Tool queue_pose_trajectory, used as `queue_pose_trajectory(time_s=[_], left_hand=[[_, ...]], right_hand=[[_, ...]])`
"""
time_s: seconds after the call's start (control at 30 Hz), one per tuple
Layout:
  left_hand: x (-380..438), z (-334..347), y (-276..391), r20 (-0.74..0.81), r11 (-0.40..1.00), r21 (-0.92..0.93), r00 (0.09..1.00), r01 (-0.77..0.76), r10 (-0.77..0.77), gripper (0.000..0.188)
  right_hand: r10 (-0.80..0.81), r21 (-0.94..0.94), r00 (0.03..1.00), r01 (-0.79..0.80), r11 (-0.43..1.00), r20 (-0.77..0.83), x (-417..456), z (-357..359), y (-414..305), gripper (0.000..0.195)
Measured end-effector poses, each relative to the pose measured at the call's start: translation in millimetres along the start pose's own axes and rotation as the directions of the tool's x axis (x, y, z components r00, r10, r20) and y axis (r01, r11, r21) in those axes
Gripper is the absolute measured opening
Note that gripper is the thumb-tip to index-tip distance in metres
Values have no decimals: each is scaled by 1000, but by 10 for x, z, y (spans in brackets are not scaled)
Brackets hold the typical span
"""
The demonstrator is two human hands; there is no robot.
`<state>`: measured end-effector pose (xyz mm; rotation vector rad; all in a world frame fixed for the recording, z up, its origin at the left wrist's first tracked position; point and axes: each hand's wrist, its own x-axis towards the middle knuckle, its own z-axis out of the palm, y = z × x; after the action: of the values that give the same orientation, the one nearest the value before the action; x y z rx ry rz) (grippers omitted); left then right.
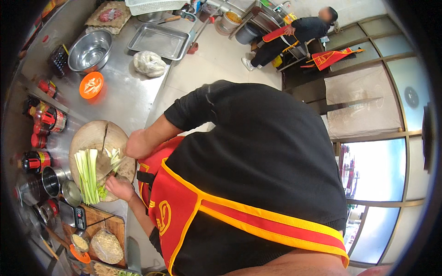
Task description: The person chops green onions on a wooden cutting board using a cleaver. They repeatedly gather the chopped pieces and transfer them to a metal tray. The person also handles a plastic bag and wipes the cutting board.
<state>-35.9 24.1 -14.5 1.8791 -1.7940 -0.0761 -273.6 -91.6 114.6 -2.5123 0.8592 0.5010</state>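
Observation:
A round wooden chopping block (84, 132), split by a dark crack, stands on the steel counter. Pale green celery-like stalks (88, 176) lie side by side across it. My right hand (135, 145) is closed at the block's edge, where a knife blade (116, 166) shows dimly below it; the handle is hidden by the hand. Cut pale stalk pieces (113, 155) rest beside the blade. My left hand (119, 188) is bent over the stalk ends near the blade, with green leaves (102, 191) by its fingers. What it grips is mostly covered.
Sauce bottles (51, 117) and metal pots (52, 181) line the block's far side. An orange bowl (83, 90) holds pale slices, near a steel basin (74, 58), a tray (184, 48) and a filled plastic bag (149, 63). A digital scale (67, 212) touches a wooden board (115, 226). Another person (307, 29) stands farther off.

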Motion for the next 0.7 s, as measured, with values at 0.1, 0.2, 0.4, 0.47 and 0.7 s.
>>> queue_pose_trajectory(time_s=[0.1,0.2,0.4,0.47,0.7], left_hand=[[78,-43,-44,-2,999,5,999,-42,42,28],[109,-195,-107,-68,997,16,995,-78,79,28],[81,-114,-80,42,995,-67,996,-78,81,33],[80,-42,72,52,999,-11,998,-34,34,31],[89,-83,360,19,981,169,995,93,-98,28]], right_hand=[[68,77,994,-62,995,-88,217,491,119,29],[64,60,998,-64,996,-2,149,262,237,31],[48,65,999,-48,997,-6,-12,183,303,29],[62,68,998,-62,996,-5,12,204,277,28],[115,47,993,-113,992,-33,-87,212,169,27]])
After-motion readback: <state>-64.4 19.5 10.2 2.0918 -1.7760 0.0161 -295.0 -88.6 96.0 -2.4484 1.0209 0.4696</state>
